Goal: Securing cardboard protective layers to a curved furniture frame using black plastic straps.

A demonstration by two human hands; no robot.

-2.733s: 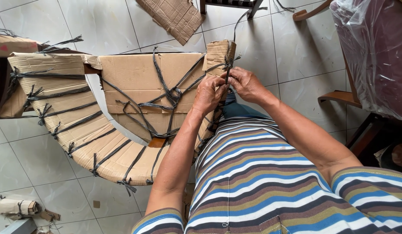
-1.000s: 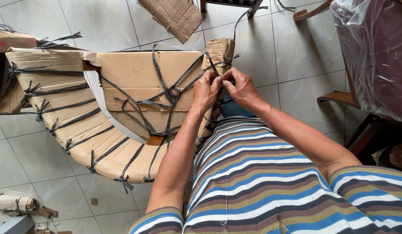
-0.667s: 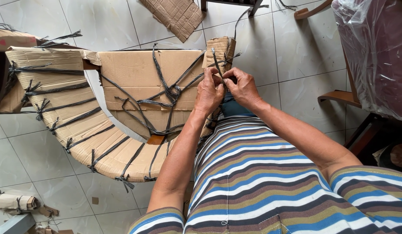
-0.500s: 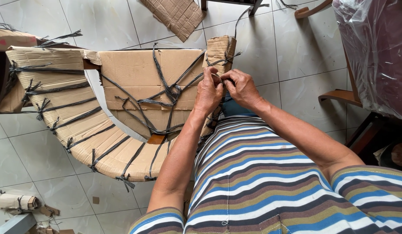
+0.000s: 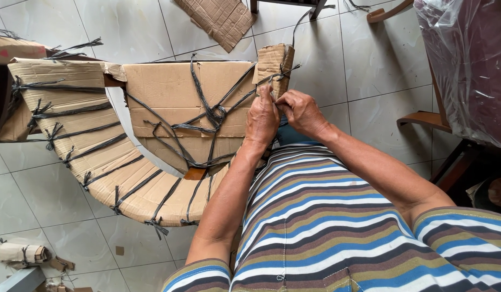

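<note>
A curved piece of furniture wrapped in brown cardboard [image 5: 185, 97] stands on the tiled floor in front of me, bound with many black plastic strings [image 5: 212, 113]. Both hands meet at its right end, beside a cardboard-wrapped post [image 5: 275, 59]. My left hand [image 5: 262, 116] pinches a black string against the cardboard edge. Close beside it, my right hand [image 5: 299, 111] has its fingers closed on the same string. Knotted string ends stick out just above the fingers.
A loose cardboard sheet [image 5: 221, 19] lies on the floor at the top. A plastic-covered dark chair [image 5: 466, 65] stands at the right with a wooden arm [image 5: 423, 119]. A small wrapped bundle [image 5: 18, 253] lies at the lower left.
Both hands have stayed at the right end of the wrapped piece, shifting slightly up the post while working the string. The wrapped piece has barely moved.
</note>
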